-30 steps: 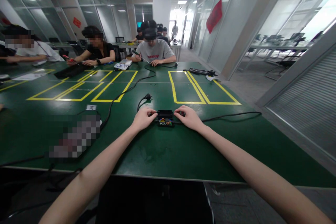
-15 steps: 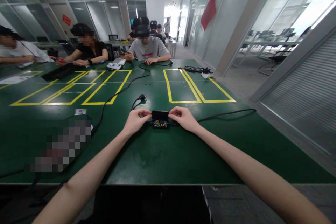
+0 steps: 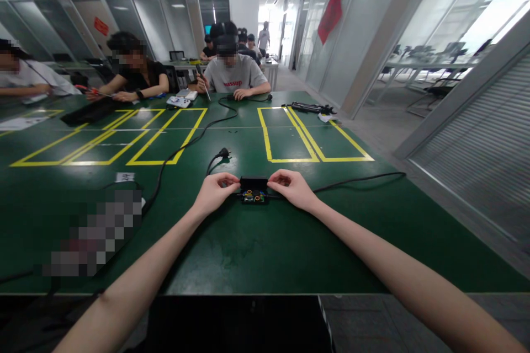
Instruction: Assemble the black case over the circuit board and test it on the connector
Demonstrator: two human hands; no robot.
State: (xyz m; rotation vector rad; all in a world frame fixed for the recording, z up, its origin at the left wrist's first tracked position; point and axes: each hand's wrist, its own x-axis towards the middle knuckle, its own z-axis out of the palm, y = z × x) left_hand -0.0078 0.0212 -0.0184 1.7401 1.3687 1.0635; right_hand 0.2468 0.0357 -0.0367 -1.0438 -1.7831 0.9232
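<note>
A black plastic cover [image 3: 254,183] stands tilted up along the far side of an opened power adapter [image 3: 254,197], whose circuit board with ring-shaped coils is exposed. My left hand [image 3: 216,190] pinches the cover's left end between thumb and fingers. At its right end, my right hand [image 3: 290,185] pinches it the same way. The adapter's lower half rests on the green table. A black cable [image 3: 356,181] leaves it to the right, passing under my right hand. Behind my left hand lies a black mains plug [image 3: 224,153] on a bent cord.
Yellow tape rectangles [image 3: 290,161] mark the green table [image 3: 248,259]. A long black cable [image 3: 199,139] runs to a pixelated object [image 3: 99,231] at the left, near a small label [image 3: 125,177]. A black tripod-like item [image 3: 310,109] lies far right. Co-workers sit across the table.
My hands keep their pinch on the cover, almost unmoved; the view has shifted slightly. Across the table, a co-worker's hand has raised a screwdriver-like tool to a steeper angle.
</note>
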